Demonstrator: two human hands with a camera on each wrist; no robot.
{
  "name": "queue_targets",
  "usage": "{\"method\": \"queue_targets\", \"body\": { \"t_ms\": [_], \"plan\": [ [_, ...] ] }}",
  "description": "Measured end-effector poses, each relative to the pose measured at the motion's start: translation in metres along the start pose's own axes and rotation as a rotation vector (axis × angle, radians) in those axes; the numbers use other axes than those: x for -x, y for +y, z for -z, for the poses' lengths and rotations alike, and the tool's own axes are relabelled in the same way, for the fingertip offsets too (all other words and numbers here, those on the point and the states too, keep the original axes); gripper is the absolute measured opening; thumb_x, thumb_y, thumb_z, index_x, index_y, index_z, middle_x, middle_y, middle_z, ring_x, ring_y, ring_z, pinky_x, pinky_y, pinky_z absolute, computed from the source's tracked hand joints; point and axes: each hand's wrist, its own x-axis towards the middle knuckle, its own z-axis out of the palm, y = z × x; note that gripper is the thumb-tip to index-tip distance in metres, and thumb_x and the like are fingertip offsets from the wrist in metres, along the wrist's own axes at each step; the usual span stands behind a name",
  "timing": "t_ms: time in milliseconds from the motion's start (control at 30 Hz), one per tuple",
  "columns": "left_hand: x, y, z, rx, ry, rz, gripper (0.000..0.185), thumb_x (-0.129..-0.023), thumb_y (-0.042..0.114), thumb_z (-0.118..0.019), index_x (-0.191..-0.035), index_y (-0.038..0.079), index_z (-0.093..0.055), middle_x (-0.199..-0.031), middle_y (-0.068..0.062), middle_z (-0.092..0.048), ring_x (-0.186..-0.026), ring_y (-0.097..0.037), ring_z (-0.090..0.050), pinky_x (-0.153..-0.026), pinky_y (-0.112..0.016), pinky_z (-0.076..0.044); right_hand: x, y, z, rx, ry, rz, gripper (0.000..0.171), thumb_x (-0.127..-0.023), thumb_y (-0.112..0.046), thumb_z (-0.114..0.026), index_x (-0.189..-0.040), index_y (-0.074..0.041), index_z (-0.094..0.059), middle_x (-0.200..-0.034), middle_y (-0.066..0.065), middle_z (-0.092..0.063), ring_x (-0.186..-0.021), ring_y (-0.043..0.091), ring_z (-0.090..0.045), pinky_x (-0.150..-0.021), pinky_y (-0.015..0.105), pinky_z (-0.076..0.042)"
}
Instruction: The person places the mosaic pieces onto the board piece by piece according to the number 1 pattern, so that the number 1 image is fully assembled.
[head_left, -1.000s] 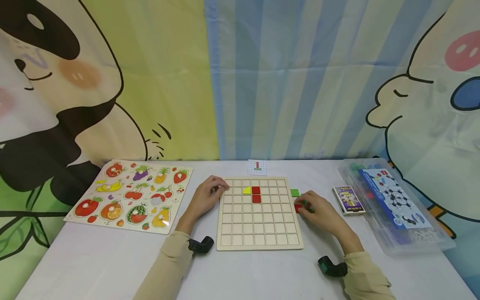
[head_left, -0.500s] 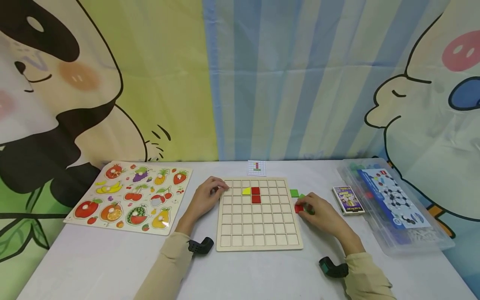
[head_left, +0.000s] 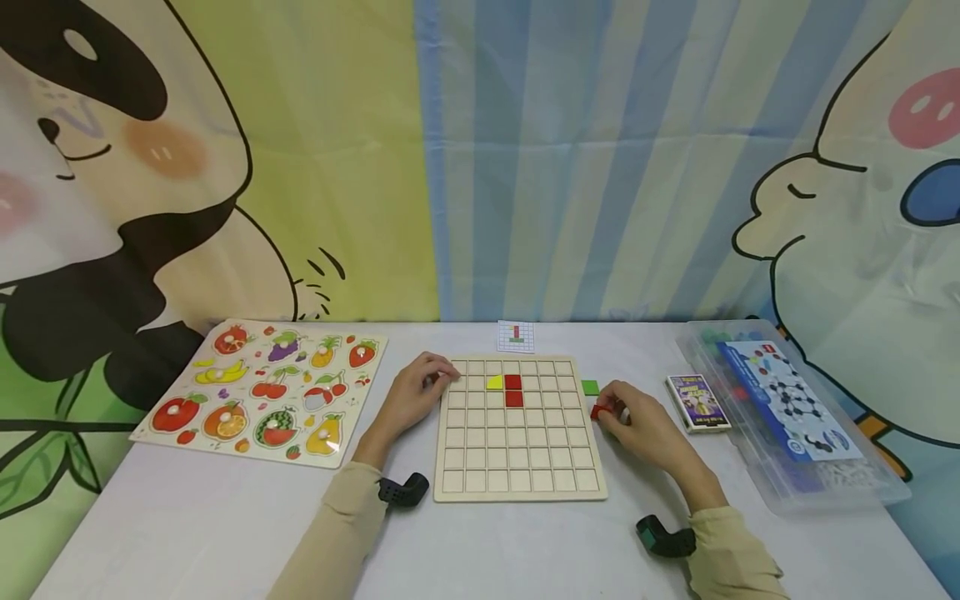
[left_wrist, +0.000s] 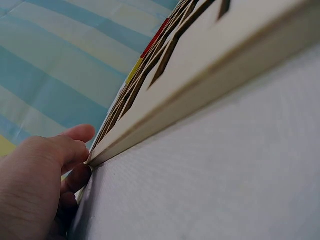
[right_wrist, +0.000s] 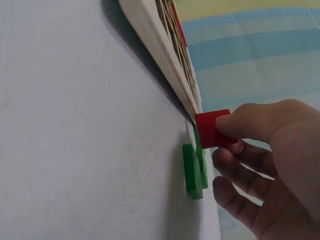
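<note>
A red "1" stands at the top of the sheet (head_left: pixel 780 392) under the clear box's lid; the small card box (head_left: pixel 697 402) carries print, seemingly a title, too small to read.

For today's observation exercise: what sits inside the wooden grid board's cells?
The wooden grid board holds a yellow piece and two red squares, stacked in the next column. The left hand covers the cell at its upper left corner.
</note>
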Motion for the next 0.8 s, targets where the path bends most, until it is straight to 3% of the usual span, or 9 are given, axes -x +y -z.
{"method": "queue_targets", "body": {
  "t_ms": [533,800],
  "plan": [
    [-0.001,0.002,0.002,-0.003,-0.013,0.020,0.014,-0.093,0.012,-0.059,-0.092,0.020,-0.070,-0.105,0.004,-0.062,-0.084,-0.009,-0.055,-0.073,-0.027,-0.046,-0.006,-0.010,-0.003,-0.063,0.025,0.057,0.014,-0.089,-0.005,-0.061,-0.099,-0.013,-0.056,-0.085,-0.002,-0.060,-0.068,0.009,-0.051,-0.058,0.021,-0.045],
    [0.000,0.002,0.001,-0.001,-0.007,0.024,0.013,-0.092,0.013,-0.060,-0.091,0.021,-0.070,-0.105,0.005,-0.061,-0.083,-0.008,-0.055,-0.073,-0.026,-0.046,-0.013,-0.025,-0.016,-0.099,-0.005,0.080,0.015,-0.088,-0.008,-0.064,-0.099,-0.013,-0.057,-0.086,-0.004,-0.060,-0.077,0.009,-0.053,-0.064,0.022,-0.047]
  ]
}}
